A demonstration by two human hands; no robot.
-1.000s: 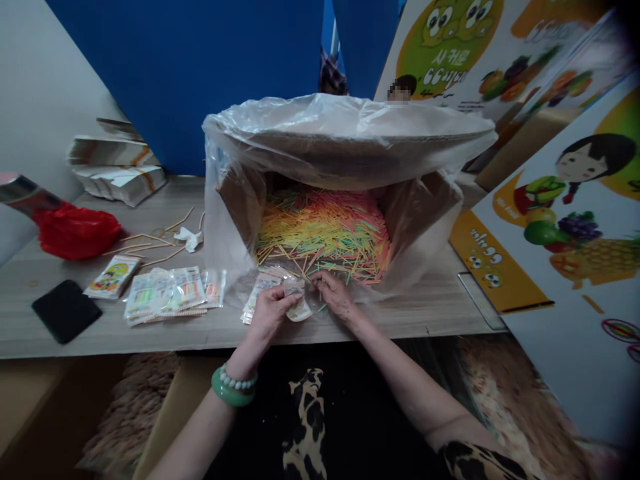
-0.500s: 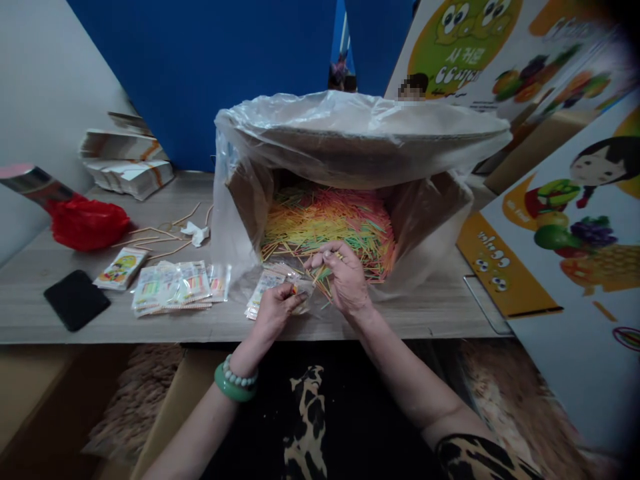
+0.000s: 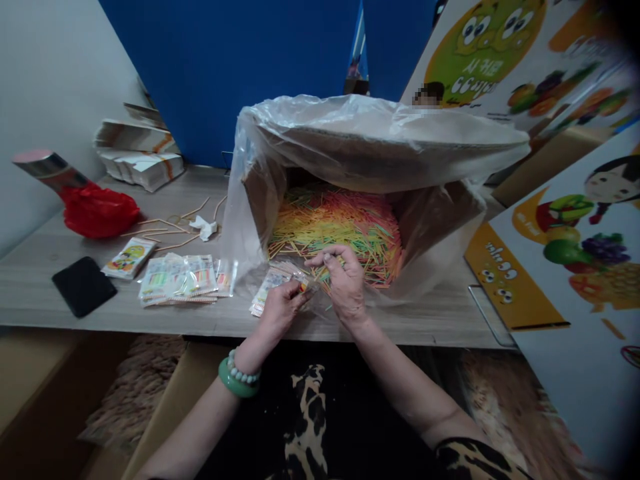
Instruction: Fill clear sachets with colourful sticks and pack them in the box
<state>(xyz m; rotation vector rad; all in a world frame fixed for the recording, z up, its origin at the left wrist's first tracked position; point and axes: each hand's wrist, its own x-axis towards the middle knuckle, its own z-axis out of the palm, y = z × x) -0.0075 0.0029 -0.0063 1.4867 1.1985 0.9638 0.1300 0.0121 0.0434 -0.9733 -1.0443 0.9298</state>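
Observation:
My left hand (image 3: 283, 307) is closed on the edge of a small clear plastic packet (image 3: 311, 288) with a printed label. Just right of it, my right hand (image 3: 346, 283) is pinched, with a few thin coloured sticks between its fingers beside the packet; the fingers partly hide them. Beyond both hands, a large heap of thin sticks (image 3: 340, 223) in yellow, orange, pink and green lies in a cardboard box lined with clear plastic (image 3: 380, 120). Beside my left hand, several flat packets (image 3: 261, 293) are stacked on the table.
Filled stick packets (image 3: 177, 279) lie to the left, near a printed pack (image 3: 129, 259) and a black flat object (image 3: 84, 287). Farther back are a red plastic bag (image 3: 100, 210), loose tan bands (image 3: 160, 231) and stacked cards (image 3: 140, 167). A printed carton (image 3: 565, 253) stands at right.
The view has shifted slightly, so the table's things appear farther right. My right hand's fingers have curled in a little beside the packet; my left hand still holds it.

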